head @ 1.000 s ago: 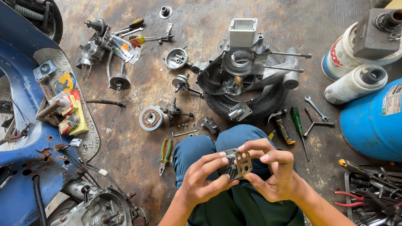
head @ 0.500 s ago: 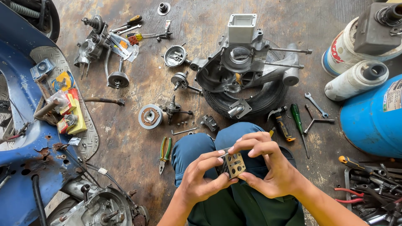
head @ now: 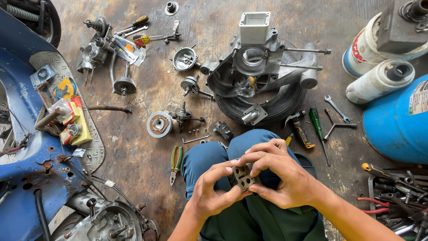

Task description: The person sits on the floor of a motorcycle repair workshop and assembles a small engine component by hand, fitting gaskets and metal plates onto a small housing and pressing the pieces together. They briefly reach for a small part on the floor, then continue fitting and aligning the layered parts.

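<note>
Now you've tilted the small square grey metal block with holes (head: 243,176) up between both hands: left hand (head: 209,192) and right hand (head: 278,172) pinch it above your knees, holed face showing

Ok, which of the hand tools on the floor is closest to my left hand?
The green-handled pliers, lying just left of your knee, beside the left hand. The hammer and green screwdriver lie to the right, farther off.
</note>
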